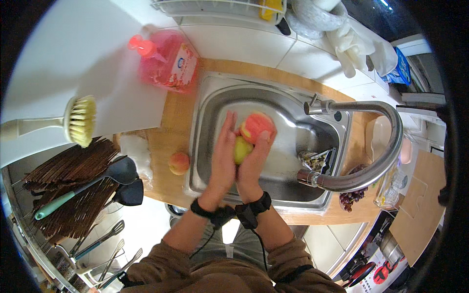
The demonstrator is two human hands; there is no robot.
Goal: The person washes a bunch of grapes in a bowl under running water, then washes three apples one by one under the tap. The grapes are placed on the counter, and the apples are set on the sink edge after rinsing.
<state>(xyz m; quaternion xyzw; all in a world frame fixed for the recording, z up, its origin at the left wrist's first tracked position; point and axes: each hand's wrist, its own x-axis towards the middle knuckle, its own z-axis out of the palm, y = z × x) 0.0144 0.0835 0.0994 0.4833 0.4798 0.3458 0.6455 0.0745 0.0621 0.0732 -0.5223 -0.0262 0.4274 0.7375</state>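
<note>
Over the stainless steel sink [282, 154], my two hands are pressed close around two apples. My right hand [256, 157] curls around a red apple [256, 126], its thumb lying over the near side. My left hand [224, 146] has its fingers straight, with the palm against a yellow-green apple [241, 150] lodged between both hands. Parts of both fruits are hidden by the fingers. On the wooden counter [161, 146], left of the sink, sits another red-yellow fruit [178, 163].
The curved faucet [395, 146] arches over the sink's right side. Scraps lie in a strainer [318, 160] in the basin. Grapes [351, 199] rest at right. A pink soap bottle [168, 60] stands back left; a brush [78, 121] and utensils [121, 172] are at left.
</note>
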